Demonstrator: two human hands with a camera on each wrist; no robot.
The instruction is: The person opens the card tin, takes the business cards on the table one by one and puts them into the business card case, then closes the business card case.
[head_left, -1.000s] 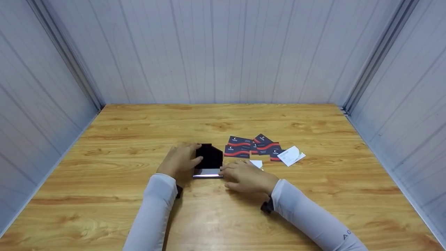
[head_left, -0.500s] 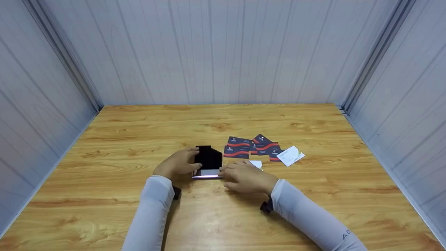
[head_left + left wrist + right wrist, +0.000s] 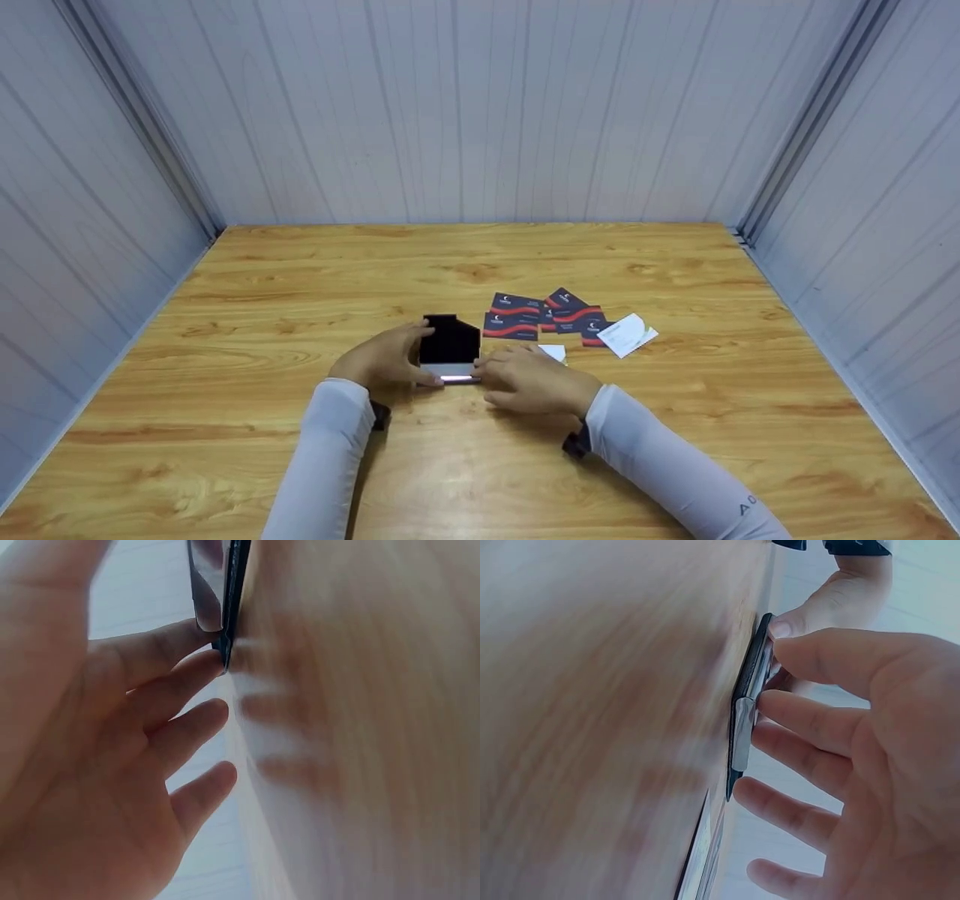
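A business card case (image 3: pixel 450 340) lies flat on the wooden table with its flap up, showing a black inside and a shiny silver strip along the near side. My left hand (image 3: pixel 379 355) spans its left side, thumb at the near edge and forefinger by the far left corner. In the left wrist view, two fingertips of the left hand (image 3: pixel 112 735) meet the case's edge; the other fingers are extended off it. Slightly bent fingers of my right hand (image 3: pixel 532 380) touch the case's right side. The right wrist view shows the right hand (image 3: pixel 877 757) spread beside the silver edge (image 3: pixel 743 727).
Dark business cards with red waves (image 3: pixel 577 318) lie scattered right of the case. A white card (image 3: pixel 622 335) rests on the right end of the group. Another white card (image 3: pixel 553 352) is partly covered by my right hand. Pale panel walls (image 3: pixel 480 112) enclose the table.
My left hand has shifted a little left and nearer, and its thumb has moved from the black inside to the near silver edge. The right hand stays in place.
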